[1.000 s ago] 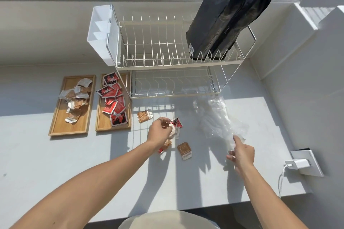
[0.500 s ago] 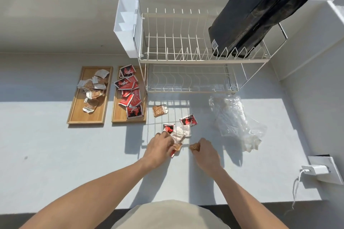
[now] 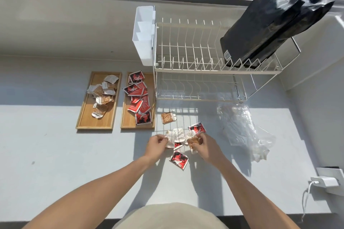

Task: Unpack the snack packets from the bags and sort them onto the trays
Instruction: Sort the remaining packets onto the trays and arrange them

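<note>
A small heap of snack packets lies on the counter in front of the dish rack. My left hand (image 3: 156, 147) pinches a white packet (image 3: 175, 135) at the heap's left edge. My right hand (image 3: 206, 146) holds a brown packet (image 3: 192, 141) at the heap's right. A red packet (image 3: 197, 128) lies just behind my right hand, another red packet (image 3: 179, 159) lies nearer to me, and a lone brown packet (image 3: 168, 117) sits farther back. The left wooden tray (image 3: 84, 117) carries white and brown packets; the right wooden tray (image 3: 126, 121) carries red ones. An emptied clear plastic bag (image 3: 245, 132) lies to the right.
A two-tier white wire dish rack (image 3: 195, 65) stands at the back, with black bags (image 3: 270, 24) on its top shelf and a white caddy (image 3: 144, 35) on its left side. A white charger with its cable (image 3: 323, 182) sits at the counter's right edge by the wall.
My right hand left the clear bag, came over to the heap and picked up a brown packet. My left hand shifted to the white packet. The camera tilted and moved closer.
</note>
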